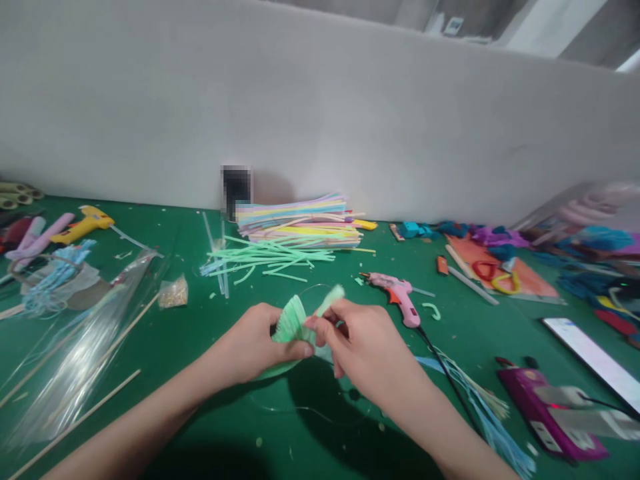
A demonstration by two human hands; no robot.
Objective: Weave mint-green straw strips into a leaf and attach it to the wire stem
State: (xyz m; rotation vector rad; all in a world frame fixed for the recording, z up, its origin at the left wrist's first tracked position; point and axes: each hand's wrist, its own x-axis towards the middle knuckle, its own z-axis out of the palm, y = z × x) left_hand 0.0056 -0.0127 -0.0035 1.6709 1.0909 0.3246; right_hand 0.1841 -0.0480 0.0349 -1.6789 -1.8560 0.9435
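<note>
A pale green pleated strip [291, 321], crepe paper or ribbon by its look, is gathered into a fan above the table. My left hand [255, 340] grips the folds between thumb and fingers. Just to the right, my right hand [357, 333] pinches the strip's other part, whose end sticks up past the fingertips. Some of the strip hangs below my left hand. A thin clear thread or wire loops on the table under both hands. Beyond my right hand lies a pink glue gun [397, 293], its nozzle pointing left.
Bundled pastel pipe cleaners [300, 223] and loose green ones [280, 255] lie ahead. At left are a yellow glue gun [85, 223], clear film [95, 340], wooden sticks and a bead bag [174, 292]. At right are scissors [505, 283], a phone [595, 360] and a purple power strip [550, 413].
</note>
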